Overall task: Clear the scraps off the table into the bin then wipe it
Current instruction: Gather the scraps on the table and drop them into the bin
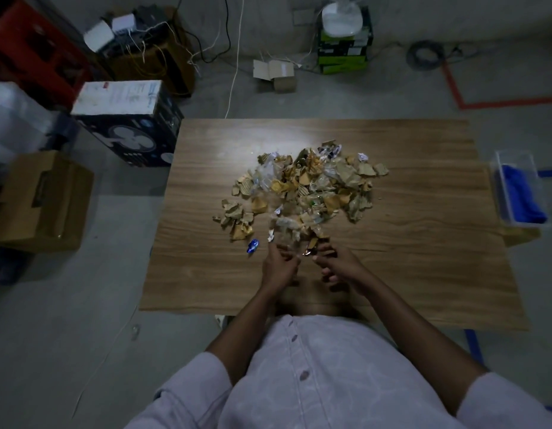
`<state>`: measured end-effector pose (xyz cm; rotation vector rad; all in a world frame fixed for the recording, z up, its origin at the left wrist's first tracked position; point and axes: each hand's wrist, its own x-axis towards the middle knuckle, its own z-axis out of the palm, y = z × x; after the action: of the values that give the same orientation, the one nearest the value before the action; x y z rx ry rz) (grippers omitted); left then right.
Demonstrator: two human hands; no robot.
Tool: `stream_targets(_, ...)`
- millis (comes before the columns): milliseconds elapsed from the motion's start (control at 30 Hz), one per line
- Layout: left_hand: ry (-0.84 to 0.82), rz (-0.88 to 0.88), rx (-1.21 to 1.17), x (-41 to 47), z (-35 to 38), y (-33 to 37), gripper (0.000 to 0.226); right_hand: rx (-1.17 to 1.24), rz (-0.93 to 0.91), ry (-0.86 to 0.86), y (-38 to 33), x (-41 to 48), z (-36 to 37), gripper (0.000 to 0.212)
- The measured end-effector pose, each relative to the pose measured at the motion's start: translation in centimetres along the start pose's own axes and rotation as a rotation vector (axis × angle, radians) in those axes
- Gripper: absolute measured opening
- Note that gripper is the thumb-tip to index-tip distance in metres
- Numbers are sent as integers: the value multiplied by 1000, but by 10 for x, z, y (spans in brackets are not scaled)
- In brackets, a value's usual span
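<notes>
A pile of scraps, torn brown cardboard, clear plastic and crumpled paper, lies in the middle of the wooden table. A blue wrapper lies apart at the pile's near left. Both my hands are at the pile's near edge, close together. My left hand has loosely curled fingers pointing right and nothing visibly in it. My right hand has curled fingers, and its thumb and forefinger seem to pinch a small shiny scrap between the two hands. A blue cloth lies in a clear box off the table's right edge.
Left of the table, an open cardboard box and a dark fan carton stand on the floor. Cables, small boxes and a green box lie beyond the far edge. Red tape marks the floor at the far right.
</notes>
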<state>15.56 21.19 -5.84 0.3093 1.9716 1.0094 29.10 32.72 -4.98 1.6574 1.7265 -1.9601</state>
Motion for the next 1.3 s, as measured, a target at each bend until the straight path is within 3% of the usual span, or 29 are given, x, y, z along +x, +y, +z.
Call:
stream_targets(133,63,76,-30,11,7,9,32,8,3,-16,5,0,-5,28)
stream_targets(367,213,172,121,-1,15,28,17,79,25,54,13,10,-19,29)
stream_targets(500,171,164,151,7,15,37,24,-98,-186,350,-7,18,-32,27)
stream_targets(600,104,225,238,17,18,44,35,-284,-288,523,-30,28,-35,52)
stream_targets(733,61,191,273,31,25,51,41,-383,-253,576,-66,39,-37,98)
stream_targets(867,47,182,245,37,23,51,54,-394,-204,519,-90,65,-53,128)
stream_targets(1000,70,162,200,36,17,51,45,-419,-144,399,-116,87,-64,144)
stream_targets(1167,93,108,165,37,13,43,41,-559,-135,216,-133,99,-53,134)
stream_targets(1300,139,97,116,34,5,34,34,-870,-138,243,-109,96,-26,102)
